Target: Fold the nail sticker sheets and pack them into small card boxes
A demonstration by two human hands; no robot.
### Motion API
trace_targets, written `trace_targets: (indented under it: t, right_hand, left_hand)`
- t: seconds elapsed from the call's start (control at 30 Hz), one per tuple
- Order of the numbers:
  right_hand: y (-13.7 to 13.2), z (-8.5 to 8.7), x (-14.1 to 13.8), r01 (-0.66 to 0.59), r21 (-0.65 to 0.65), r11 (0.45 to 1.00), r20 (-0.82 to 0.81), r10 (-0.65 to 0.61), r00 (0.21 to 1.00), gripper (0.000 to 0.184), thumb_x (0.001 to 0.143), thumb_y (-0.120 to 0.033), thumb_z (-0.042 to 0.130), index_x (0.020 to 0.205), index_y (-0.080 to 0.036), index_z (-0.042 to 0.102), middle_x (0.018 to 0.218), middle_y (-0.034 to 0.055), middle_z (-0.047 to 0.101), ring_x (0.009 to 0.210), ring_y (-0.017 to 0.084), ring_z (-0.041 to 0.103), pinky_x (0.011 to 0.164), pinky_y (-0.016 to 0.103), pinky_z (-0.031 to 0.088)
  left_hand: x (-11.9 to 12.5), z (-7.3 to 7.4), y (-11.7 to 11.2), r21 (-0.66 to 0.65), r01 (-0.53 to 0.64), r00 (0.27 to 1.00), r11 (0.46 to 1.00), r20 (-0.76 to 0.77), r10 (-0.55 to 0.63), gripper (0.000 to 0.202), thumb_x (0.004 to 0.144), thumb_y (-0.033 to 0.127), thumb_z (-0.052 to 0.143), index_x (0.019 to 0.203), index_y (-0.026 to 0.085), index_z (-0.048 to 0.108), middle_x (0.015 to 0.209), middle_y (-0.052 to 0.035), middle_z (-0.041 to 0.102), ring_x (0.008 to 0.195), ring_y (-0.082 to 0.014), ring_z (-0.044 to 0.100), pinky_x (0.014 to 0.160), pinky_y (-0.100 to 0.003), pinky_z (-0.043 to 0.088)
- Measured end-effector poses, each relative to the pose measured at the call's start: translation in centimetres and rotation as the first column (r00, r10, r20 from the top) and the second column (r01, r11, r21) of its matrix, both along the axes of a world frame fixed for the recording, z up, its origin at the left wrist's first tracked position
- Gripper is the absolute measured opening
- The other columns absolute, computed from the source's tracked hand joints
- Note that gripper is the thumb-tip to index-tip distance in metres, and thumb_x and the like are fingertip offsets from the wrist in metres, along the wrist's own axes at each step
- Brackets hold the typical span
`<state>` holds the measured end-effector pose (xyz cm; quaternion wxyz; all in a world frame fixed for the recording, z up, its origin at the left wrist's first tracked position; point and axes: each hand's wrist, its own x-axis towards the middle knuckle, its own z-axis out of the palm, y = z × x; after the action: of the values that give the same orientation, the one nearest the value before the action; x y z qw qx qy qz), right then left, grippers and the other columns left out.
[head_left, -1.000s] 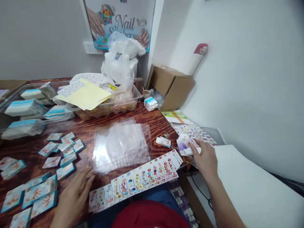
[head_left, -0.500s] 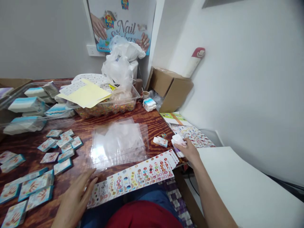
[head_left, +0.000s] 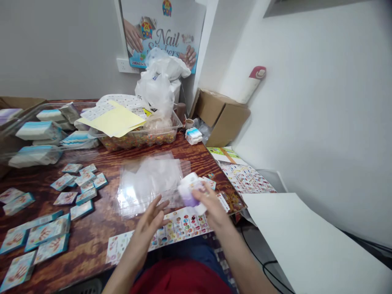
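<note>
In my right hand [head_left: 211, 200] is a stack of flat white and purple small cartons [head_left: 190, 190], gripped at its right side and a little blurred. My left hand [head_left: 153, 218] holds nothing; its fingers are apart, pointing toward the stack. Below both hands lie long sticker sheets [head_left: 180, 226] along the table's front edge, partly covered by my arms. Behind the hands rests a pile of clear plastic bags [head_left: 150, 179]. A small flat carton [head_left: 210, 183] shows partly behind my right hand.
Several small blue boxes [head_left: 45, 232] lie on the left of the table. At the back stand clear trays [head_left: 131, 141] with yellow paper [head_left: 114, 118] on top, a small cup [head_left: 189, 123] and a cardboard box [head_left: 225, 114]. Rubber bands [head_left: 232, 201] lie at the right corner.
My right hand has carried the carton stack leftward from the table's right edge to over the bags and sheets. My left hand has moved right and up toward it.
</note>
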<state>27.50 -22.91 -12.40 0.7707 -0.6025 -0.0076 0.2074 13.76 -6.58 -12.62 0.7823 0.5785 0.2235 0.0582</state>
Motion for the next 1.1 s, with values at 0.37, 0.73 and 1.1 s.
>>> trace_targets:
  t: [0.37,0.73,1.1]
  right_hand:
    - [-0.4,-2.3,1.2,0.09,-0.646,0.758,0.567,0.398,0.721,0.025,0.094,-0.035,0.049,0.099,-0.018,0.067,0.1,0.0078,0.067,0.098,0.023,0.059,0.091,0.036,0.047]
    - [-5.2,-6.9,8.0,0.436,-0.795,0.422,0.606,0.522,0.6,0.041,0.083,-0.04,0.051,0.111,-0.014,0.064,0.102,0.0189,0.063,0.095,0.036,0.058,0.083,0.048,0.046]
    - [4.0,-4.5,1.6,0.03,-0.596,0.802,0.553,0.383,0.74,0.041,0.077,-0.045,0.061,0.11,-0.019,0.06,0.109,0.0101,0.063,0.098,0.027,0.062,0.084,0.039,0.05]
  left_hand:
    - [-1.8,-0.3,1.3,-0.222,-0.271,0.956,0.936,-0.171,0.237,0.073,0.07,0.043,0.079,0.133,0.018,0.051,0.112,-0.0099,0.072,0.09,-0.0256,0.072,0.066,-0.029,0.059]
    - [-4.1,-0.9,0.2,-0.286,-0.244,0.966,0.927,-0.159,0.205,0.053,0.066,0.039,0.08,0.111,0.015,0.065,0.105,-0.0124,0.073,0.089,-0.0267,0.07,0.073,-0.031,0.053]
    - [-5.7,-1.8,6.6,-0.169,-0.411,0.908,0.896,-0.155,0.388,0.05,0.068,0.038,0.08,0.111,0.015,0.069,0.108,-0.0103,0.073,0.091,-0.0244,0.07,0.073,-0.027,0.053]
